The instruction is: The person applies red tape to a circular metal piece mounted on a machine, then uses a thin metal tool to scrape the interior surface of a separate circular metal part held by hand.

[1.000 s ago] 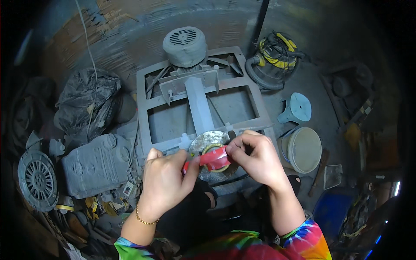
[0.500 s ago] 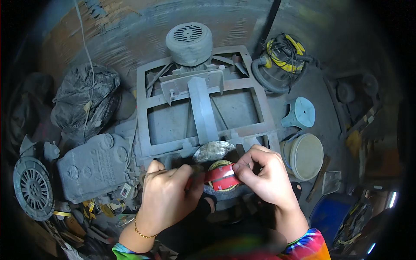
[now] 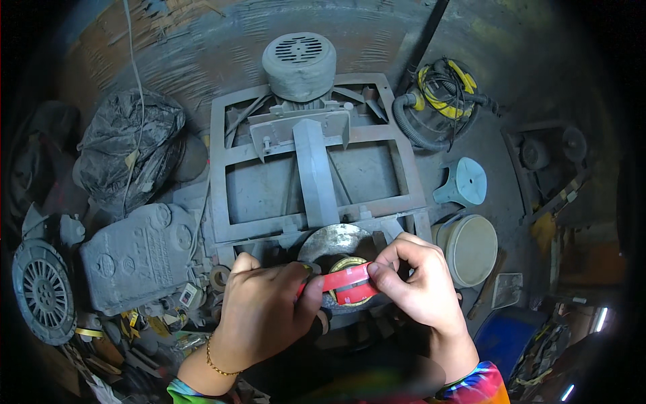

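Observation:
My left hand (image 3: 259,313) and my right hand (image 3: 424,286) are raised close together at the lower middle. Between them stretches red-backed tape (image 3: 350,276) with a dark strip across it. The right thumb and fingers pinch its right end; the curled left fingers grip the other end and partly hide what they hold. Directly below the tape is a round yellowish ring (image 3: 334,266) on a machine part. Behind that sits a shiny grey metal disc (image 3: 330,241), partly covered by my hands.
A dusty steel frame (image 3: 259,232) carries a vented motor (image 3: 299,71). To the right stand a vacuum cleaner (image 3: 441,111), a pale blue stool (image 3: 468,182) and a lidded bucket (image 3: 471,249). Leftward are a black bag (image 3: 131,145), a grey casing (image 3: 138,259) and a slotted wheel (image 3: 45,296).
The left thumb now shows along the tape, and more red length is visible between my hands. Both hands stay gripped on it; the view has shifted slightly.

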### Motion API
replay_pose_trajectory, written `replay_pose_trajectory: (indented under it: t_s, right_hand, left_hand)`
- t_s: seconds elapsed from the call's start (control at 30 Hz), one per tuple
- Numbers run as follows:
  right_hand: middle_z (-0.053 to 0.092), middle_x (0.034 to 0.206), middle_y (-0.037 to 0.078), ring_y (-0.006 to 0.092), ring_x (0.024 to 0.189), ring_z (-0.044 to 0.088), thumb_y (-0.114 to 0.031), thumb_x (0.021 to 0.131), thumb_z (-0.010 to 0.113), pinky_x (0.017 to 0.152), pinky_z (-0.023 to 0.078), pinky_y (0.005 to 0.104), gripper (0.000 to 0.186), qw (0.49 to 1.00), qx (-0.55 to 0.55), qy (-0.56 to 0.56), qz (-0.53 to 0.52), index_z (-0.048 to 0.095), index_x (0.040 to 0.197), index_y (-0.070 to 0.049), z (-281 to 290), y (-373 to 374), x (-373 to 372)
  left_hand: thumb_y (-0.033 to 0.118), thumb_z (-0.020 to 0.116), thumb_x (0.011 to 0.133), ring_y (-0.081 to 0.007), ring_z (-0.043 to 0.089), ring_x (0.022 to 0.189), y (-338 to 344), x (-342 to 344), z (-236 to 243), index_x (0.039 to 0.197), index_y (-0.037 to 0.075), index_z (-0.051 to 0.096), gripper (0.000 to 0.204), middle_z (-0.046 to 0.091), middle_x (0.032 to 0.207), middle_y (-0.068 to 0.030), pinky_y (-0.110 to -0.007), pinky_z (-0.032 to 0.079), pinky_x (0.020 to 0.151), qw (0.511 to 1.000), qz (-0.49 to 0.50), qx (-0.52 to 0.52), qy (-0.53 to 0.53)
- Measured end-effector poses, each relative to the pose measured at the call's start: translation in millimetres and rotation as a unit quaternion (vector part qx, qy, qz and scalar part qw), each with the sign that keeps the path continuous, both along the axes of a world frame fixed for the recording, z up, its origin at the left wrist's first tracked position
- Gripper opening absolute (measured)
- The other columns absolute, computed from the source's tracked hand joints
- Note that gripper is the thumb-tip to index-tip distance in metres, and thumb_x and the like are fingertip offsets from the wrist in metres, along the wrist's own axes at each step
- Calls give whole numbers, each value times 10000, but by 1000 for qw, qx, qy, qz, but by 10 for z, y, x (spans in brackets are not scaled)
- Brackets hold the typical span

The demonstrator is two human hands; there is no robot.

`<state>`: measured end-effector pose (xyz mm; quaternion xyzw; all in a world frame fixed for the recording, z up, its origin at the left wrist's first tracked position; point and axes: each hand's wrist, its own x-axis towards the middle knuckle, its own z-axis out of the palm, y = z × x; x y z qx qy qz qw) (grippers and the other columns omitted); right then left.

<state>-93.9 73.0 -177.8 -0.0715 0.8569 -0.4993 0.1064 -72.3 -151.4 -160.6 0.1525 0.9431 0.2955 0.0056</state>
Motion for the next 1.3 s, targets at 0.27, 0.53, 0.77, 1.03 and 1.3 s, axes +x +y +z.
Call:
replay_pose_trajectory:
  t_s: [0.27,0.53,0.77,1.03,1.3]
  right_hand:
    - [538,664,78,199,596,536,-180,763,753,563,417,330,206,1000,9,-7,10,647,730,-7,-11,68,-41]
    - [532,618,55,137,587,504,-233,786,786,570,413,303,281,998,-21,-31,-46,659,731,12,-114,105,-45]
    - [561,724,82,181,628,543,-178,808,749,600,450,326,192,999,25,13,-29,679,814,1,-47,-19,51]
    - [598,818,108,248,642,605,15,793,658,578,519,341,354,968,93,235,11,634,1140,-47,237,-309,406]
    - [631,870,141,270,690,647,-13,799,683,629,554,354,444,974,114,193,4,554,1223,18,160,-486,561]
  left_hand:
    - [171,715,807,-300,455,468,0,-6,-8,744,66,645,141,537,537,-96,-357,341,621,1000,-9,-5,6]
    - [222,725,816,-281,484,469,25,-4,-35,683,77,613,226,523,517,-73,-352,346,626,1000,11,0,8]
    - [275,734,830,-272,473,443,-41,13,-67,639,87,557,321,478,479,-57,-341,335,608,1000,5,15,0]
    - [216,700,857,-308,473,441,-90,-6,-197,702,80,553,253,472,479,-79,-372,341,572,998,-33,53,-1]
    - [198,690,852,-342,507,510,-89,3,-220,745,65,546,223,524,568,-105,-397,343,599,997,-34,66,1]
